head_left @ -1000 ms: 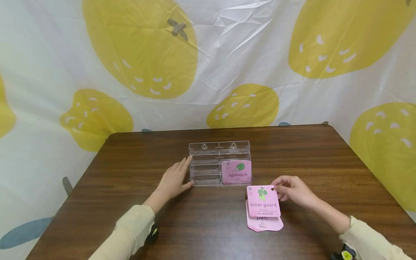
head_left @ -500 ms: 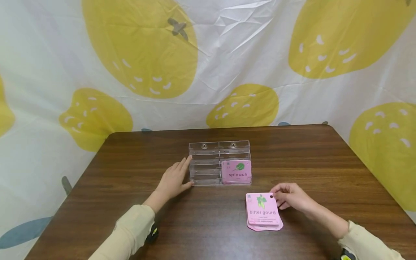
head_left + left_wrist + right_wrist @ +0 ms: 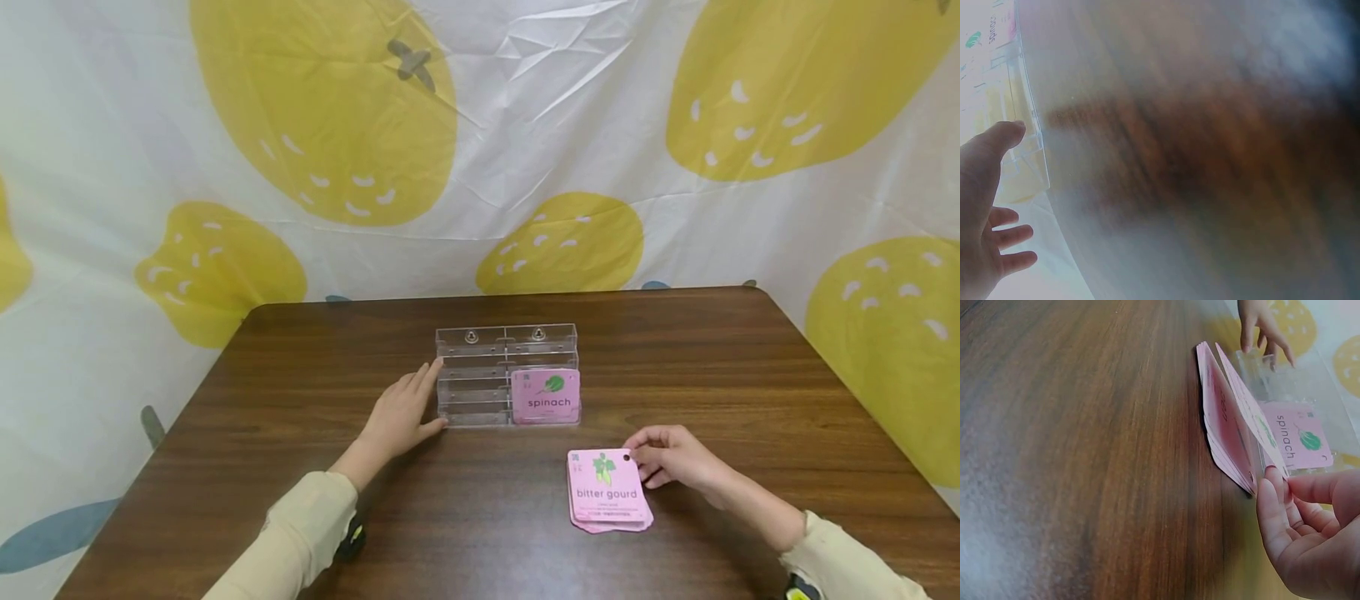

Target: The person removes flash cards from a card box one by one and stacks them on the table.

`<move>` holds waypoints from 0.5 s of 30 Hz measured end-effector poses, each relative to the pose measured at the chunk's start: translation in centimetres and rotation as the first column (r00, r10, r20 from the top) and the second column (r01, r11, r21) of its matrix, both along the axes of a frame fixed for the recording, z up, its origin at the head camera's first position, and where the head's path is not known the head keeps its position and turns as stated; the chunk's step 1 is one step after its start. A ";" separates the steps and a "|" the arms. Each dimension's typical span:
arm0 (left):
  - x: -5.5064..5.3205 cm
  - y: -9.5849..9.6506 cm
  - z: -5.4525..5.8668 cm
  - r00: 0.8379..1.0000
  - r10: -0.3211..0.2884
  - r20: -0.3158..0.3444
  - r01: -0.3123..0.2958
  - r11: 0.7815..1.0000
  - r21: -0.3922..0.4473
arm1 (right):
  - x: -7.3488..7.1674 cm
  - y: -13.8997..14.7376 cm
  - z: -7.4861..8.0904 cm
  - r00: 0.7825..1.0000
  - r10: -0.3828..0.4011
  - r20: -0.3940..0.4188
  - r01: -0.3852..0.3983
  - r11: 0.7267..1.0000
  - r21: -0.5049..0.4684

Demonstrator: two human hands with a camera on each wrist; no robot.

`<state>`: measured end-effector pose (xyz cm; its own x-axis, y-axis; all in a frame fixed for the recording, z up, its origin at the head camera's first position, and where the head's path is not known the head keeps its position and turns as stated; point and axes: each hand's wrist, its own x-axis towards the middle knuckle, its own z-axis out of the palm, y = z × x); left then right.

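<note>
The clear holder (image 3: 472,385) stands on a brown wood-grained surface (image 3: 420,533), its pockets set in two columns. A pink card lettered "spinach" (image 3: 546,396), with a green leafy picture, sits in the lower part of the holder's right column.

In front of the holder and towards its right, the person's right grip (image 3: 675,457) pinches the upper right corner of a pink card lettered "bitter gourd" (image 3: 606,487), beside a dark round hole. The lettering faces up, and a green plant is printed above it. Under this card, also in front of the holder and to its right, a stack of pink cards (image 3: 1219,428) lies on the surface, its edges slightly uneven. The right wrist view shows a gap between much of the pinched card and the stack.

At the left side of the holder, the left grip (image 3: 400,417) is released, its fingers extended, with an index fingertip and the thumb touching that side. Pale sleeves cover both forearms: the left sleeve (image 3: 292,533) lies front left of the holder, the right sleeve (image 3: 855,554) well to its front right. Behind the holder hangs a white cloth (image 3: 510,158) printed with large yellow fruit
</note>
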<state>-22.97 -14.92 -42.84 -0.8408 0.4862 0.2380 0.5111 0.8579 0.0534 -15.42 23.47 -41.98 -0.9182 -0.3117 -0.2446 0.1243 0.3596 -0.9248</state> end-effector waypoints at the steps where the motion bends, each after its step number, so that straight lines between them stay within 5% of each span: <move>1: 0.0 0.0 0.0 1.000 -0.001 0.000 0.001 1.000 0.004 | 0.0 0.0 -0.1 1.000 0.001 0.005 -0.001 1.000 -0.003; 15: -0.1 0.0 -0.1 1.000 -0.002 -0.002 0.002 1.000 0.000 | 0.2 0.0 -0.6 0.999 0.016 0.030 -0.015 0.999 -0.029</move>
